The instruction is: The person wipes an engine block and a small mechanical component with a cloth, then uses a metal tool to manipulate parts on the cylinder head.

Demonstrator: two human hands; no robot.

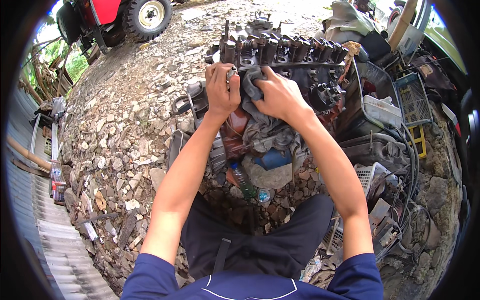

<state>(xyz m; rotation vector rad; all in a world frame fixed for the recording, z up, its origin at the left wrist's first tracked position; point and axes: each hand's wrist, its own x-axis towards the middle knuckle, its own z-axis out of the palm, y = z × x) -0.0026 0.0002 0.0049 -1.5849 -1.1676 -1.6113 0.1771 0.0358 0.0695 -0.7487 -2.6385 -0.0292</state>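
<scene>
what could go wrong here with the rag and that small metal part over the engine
The small metal part in the left hand might slip and drop among the stones. The rag under the right hand could snag on the valve springs of the engine. The plastic bottle near the feet may trip.

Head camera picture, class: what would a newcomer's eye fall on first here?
First, the two hands at the centre: the left hand grips a small metal part, the right hand presses a grey rag on a dark engine block. Then the red vehicle at top left, on stony ground.
</scene>
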